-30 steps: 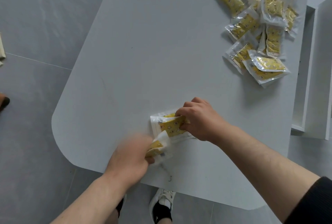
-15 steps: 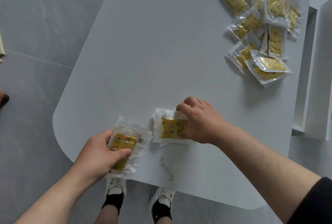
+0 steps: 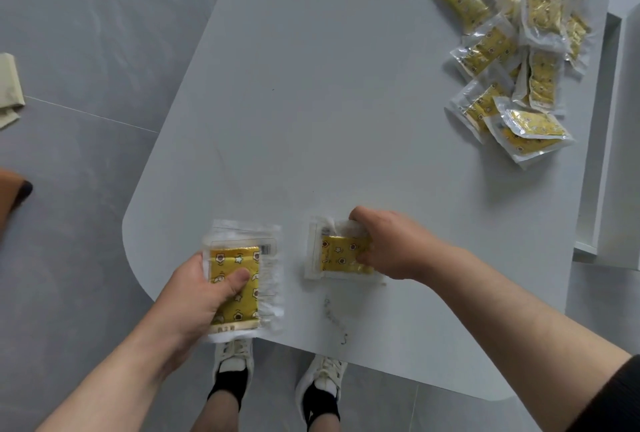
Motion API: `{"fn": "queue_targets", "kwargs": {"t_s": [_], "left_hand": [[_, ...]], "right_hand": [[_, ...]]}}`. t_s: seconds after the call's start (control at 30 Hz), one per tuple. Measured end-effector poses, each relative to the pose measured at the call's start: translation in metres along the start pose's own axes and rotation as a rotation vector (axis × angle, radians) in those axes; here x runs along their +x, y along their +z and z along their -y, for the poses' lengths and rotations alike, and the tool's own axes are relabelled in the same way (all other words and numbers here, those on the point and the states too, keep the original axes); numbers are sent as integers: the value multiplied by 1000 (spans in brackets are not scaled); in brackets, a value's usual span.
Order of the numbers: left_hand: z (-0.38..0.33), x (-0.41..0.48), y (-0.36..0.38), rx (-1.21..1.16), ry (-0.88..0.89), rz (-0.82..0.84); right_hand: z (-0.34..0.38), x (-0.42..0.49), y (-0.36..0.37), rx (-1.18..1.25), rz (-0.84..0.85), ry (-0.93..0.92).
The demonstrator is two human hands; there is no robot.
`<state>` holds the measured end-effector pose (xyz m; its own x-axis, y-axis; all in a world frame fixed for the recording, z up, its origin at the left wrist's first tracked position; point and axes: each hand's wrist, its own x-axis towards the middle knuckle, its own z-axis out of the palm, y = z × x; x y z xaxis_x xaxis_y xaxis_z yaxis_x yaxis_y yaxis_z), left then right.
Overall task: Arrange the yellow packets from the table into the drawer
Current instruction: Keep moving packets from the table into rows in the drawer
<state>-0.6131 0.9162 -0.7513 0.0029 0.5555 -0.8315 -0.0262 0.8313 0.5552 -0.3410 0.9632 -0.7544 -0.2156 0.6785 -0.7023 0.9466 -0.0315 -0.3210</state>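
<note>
Nearest me, under the table rim, two white shoes [image 3: 232, 359] with black socks stand on the grey floor [image 3: 69, 293]. Just above them my left hand [image 3: 194, 296] holds a packet [image 3: 244, 307] over the near rim of the table [image 3: 346, 102]. The thumb lies across the yellow face and the fingers are tucked out of sight beneath, so the grip is closed on the packet from both sides. The packet runs lengthwise away from me. Its clear wrapper sticks out past the thumb on the far and right sides, and its near end overhangs the rim.

Right of that thumb, a little apart, a second packet [image 3: 341, 256] lies flat on the table. My right hand [image 3: 394, 244] comes in from the right, and its fingers [image 3: 363, 253] are curled down onto the right end, pinching it. The left part lies bare beyond the fingertips. White layered edges show there, and I cannot tell whether this is one packet or a small stack. On the near side of these fingers a faint scribble [image 3: 334, 320] marks the table.

Well beyond the right fingers, toward the far right, a pile [image 3: 509, 50] of yellow packets in clear wrappers lies loosely heaped, overlapping one another. Right of the pile, off the table's edge, stands the white wall of the drawer [image 3: 623, 172]. Its inside is mostly cut off by the frame.

Far to the left of my left fingers, a beige thing [image 3: 8, 92] and a brown thing [image 3: 12, 196] lie on the floor at the frame's edge.
</note>
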Motion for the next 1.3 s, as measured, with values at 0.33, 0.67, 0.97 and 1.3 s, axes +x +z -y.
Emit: {"fn": "queue_targets", "kwargs": {"t_s": [0.33,0.67,0.97,1.3], "left_hand": [[-30,-10,-15,-213,-76,302],[-125,-59,-22,-33,142,199],[-229,-165,-29,-13,251,269],[-285,-268,-27,-34,269,409]], "right_hand": [[10,-25,26,885,-115,292],[91,-87,-47,1682,-416,257],[161,-185,-144,1740,-523,170],[207,-303,-211,1764,-753,68]]}}
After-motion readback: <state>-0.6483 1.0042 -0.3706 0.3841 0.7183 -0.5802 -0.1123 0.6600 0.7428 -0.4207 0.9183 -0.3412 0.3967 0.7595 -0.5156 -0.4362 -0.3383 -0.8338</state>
